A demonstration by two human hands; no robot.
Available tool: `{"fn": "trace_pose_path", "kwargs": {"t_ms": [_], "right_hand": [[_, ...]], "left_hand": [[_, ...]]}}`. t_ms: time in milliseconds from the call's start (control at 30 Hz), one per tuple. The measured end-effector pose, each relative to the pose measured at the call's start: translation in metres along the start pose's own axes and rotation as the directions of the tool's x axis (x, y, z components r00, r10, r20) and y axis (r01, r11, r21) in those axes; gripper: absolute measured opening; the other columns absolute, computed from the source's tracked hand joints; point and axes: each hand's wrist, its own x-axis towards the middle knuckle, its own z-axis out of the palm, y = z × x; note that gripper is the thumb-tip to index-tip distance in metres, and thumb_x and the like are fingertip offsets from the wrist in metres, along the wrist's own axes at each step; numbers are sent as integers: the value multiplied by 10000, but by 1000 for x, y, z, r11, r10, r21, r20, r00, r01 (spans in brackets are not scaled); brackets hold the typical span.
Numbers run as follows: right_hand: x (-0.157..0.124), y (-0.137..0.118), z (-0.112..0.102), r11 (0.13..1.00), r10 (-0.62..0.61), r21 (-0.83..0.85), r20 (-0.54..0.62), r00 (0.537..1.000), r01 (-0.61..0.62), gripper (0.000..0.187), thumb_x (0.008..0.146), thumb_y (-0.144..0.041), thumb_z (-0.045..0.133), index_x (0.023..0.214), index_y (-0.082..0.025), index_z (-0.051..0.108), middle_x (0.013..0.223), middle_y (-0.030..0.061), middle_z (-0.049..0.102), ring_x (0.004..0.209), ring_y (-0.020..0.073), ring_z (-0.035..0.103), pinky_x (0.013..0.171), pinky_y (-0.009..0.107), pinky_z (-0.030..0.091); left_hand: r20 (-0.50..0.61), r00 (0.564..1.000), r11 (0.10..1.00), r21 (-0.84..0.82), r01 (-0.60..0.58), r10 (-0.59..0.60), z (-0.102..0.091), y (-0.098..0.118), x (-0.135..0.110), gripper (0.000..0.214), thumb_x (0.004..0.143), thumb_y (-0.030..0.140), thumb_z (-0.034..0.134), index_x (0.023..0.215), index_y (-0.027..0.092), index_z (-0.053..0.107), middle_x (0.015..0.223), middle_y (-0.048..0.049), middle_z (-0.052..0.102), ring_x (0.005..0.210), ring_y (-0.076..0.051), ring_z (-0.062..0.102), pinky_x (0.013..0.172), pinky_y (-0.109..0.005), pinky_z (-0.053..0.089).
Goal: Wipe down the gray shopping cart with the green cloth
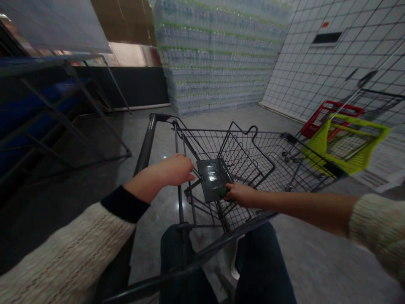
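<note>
Two bare hands were apart from each other near the centre of the frame. The right hand (242, 194) was at the lower right corner of a dark plate (210, 175), its fingers bent on the edge; I could not tell if they were clamped on it. Something dark green beside its fingertips was too blurred to name. The left hand (180, 169), half curled, was to the left of the plate, near an upright bar (176, 139); I could not tell if it touched this bar.

The plate was in the middle of the frame, tilted, at the near end of a metal cart (275, 169). The cart reached toward the right, and its dark handle (147, 145) stood to the left of the hands. Two legs (265, 261) in dark trousers were at the bottom.

Many wrapped bottles (221, 59) formed a tall stack in the upper middle. A yellow basket (373, 145) and a red basket (311, 122) stood at the right, near a wall (294, 80) with dark grid lines.
</note>
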Motion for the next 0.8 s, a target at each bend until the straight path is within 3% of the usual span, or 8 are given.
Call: {"fn": "trace_pose_path", "kwargs": {"t_ms": [100,200,300,433,533,600,733,800], "right_hand": [[4,-1,-4,999,43,-10,-31,999,-43,357,783,-34,540,1011,-225,738,1051,105,588,875,199,593,761,307,450],[22,-12,-9,991,-108,70,-122,987,117,440,779,-39,566,1139,-259,692,1120,82,578,962,187,582,844,302,441],[32,-20,-10,971,-226,55,-83,971,231,389,781,-72,584,1095,-264,708,1113,76,573,954,193,581,869,330,433],[15,-14,-5,1000,0,31,2,1000,0,315,759,-82,602,1007,-235,720,1056,86,565,828,181,602,751,301,453],[0,-10,4,984,174,40,-14,985,-173,275,807,-115,566,1020,-216,708,1044,100,557,787,174,609,702,286,458],[-1,-12,8,988,139,77,-63,988,-134,291,830,-134,555,1070,-222,694,1060,99,559,844,181,613,744,288,466],[23,-7,7,987,-44,148,-138,989,65,377,814,-110,572,1156,-237,668,1119,81,580,1003,195,595,877,285,445],[42,3,0,987,33,158,-151,988,-9,397,802,-105,576,1169,-226,666,1140,85,592,1001,204,603,878,290,446]], "left_hand": [[15,1000,1000,17,13,-13,-1,1,1,251,885,363,542,900,176,708,1015,-92,718,955,-215,632,956,-366,389],[31,999,999,38,21,-22,-2,2,1,272,884,379,539,926,170,707,1037,-104,713,960,-225,631,941,-369,400],[19,1000,999,42,4,-4,-1,1,-2,290,898,376,517,941,160,705,1045,-118,708,973,-235,632,944,-379,398],[-11,1000,999,27,-19,20,2,-1,-4,275,899,366,519,926,167,706,1015,-102,714,965,-218,632,944,-356,395],[15,1000,1000,28,-8,8,0,0,-1,270,890,371,531,930,173,709,1010,-99,718,955,-217,632,917,-344,407],[37,999,999,34,2,-3,-1,1,1,277,888,373,531,948,169,710,1026,-107,717,958,-226,632,906,-351,412],[34,999,999,39,9,-11,-2,2,2,284,892,377,525,961,172,710,1043,-113,713,968,-232,629,910,-356,410],[23,1000,999,44,11,-12,-1,2,2,281,893,378,526,952,175,711,1044,-112,711,967,-232,629,912,-356,407]]}}
